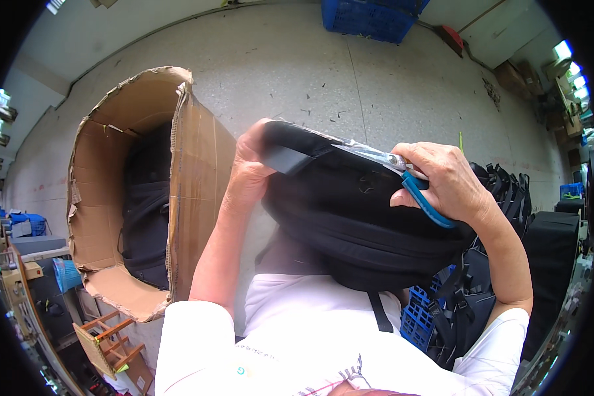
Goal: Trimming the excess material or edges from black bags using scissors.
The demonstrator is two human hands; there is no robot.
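Note:
A black backpack (350,224) lies across in front of my body, with a strap hanging from its lower side. My left hand (249,165) is closed on its left end, where a grey patch shows; the fingers behind the fabric are hidden. My right hand (442,178) grips a pair of scissors (424,201) with blue handles. The blades point left along the bag's upper edge, where a strip of shiny, clear-looking material shows. Whether the blades are touching that edge, I cannot tell.
To the left stands an open cardboard box (208,178) with black bags (148,204) inside. Blue crates stand at the far side (369,20) and near my right (417,317). More black bags (472,297) are piled at right. A wooden stool (109,343) is at lower left.

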